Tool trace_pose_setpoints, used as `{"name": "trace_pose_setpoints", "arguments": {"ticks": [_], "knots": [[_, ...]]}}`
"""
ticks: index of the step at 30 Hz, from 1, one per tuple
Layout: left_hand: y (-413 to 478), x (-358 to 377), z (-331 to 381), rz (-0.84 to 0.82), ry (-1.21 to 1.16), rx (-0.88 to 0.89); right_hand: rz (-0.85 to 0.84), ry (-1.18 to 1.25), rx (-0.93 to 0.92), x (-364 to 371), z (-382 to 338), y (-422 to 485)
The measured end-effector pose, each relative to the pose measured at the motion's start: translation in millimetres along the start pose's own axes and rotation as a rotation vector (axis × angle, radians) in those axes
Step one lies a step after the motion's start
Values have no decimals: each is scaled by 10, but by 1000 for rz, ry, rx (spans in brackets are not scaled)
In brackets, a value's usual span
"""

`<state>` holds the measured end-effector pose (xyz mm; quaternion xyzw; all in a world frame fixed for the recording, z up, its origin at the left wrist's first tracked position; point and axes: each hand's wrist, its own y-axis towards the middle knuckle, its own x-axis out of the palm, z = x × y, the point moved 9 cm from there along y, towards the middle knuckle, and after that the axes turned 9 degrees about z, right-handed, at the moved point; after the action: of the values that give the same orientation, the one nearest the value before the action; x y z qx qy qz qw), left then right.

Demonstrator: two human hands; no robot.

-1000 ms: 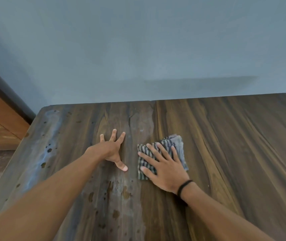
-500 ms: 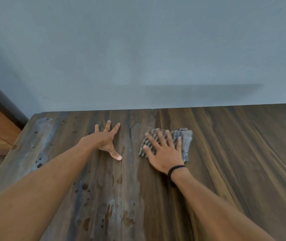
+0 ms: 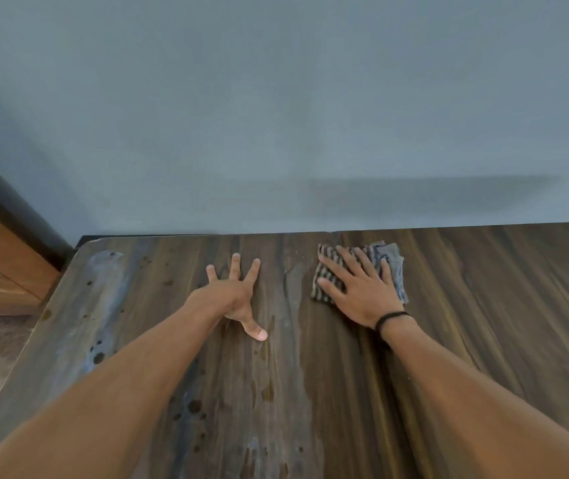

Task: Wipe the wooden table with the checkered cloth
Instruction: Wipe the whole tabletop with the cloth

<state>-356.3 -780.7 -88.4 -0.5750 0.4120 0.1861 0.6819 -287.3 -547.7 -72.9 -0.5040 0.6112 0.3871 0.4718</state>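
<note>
pressing flat with straight spread fingers, right hand on the folded checkered cloth near the wooden table far edge, cloth's middle hidden under the palm, left hand splayed flat on bare wood, holding nothing, elbows cut off below

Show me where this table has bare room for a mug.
Widest: the wooden table right of the checkered cloth, out to the picture's edge. Also the stained stretch left of the left hand. Tightest: the gap between that hand and the right hand pressing the cloth.
</note>
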Motion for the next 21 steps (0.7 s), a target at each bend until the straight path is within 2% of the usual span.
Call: {"name": "trace_pose_setpoints", "arguments": {"ticks": [2,5,6,10,11,13,15,19,21], "knots": [[24,-6,33,-22,52,3,5,-16,64,56,-120,96],[32,-1,75,-31,98,14,7,-26,-143,176,-195,-52],[30,-8,80,-28,110,21,-11,-18,-145,134,-95,-6],[33,-28,101,-54,140,10,-17,30,126,5,25,498],[42,-23,108,-58,142,5,-14,15,107,58,-105,487],[52,-3,105,-67,153,-1,0,-18,-69,187,-293,324],[62,3,93,-66,135,-4,-31,-16,-154,161,-198,260],[74,-7,71,-76,100,-32,-15,15,80,50,-165,566],[67,-8,83,-68,122,-28,-12,-25,-29,167,-426,410]]}}
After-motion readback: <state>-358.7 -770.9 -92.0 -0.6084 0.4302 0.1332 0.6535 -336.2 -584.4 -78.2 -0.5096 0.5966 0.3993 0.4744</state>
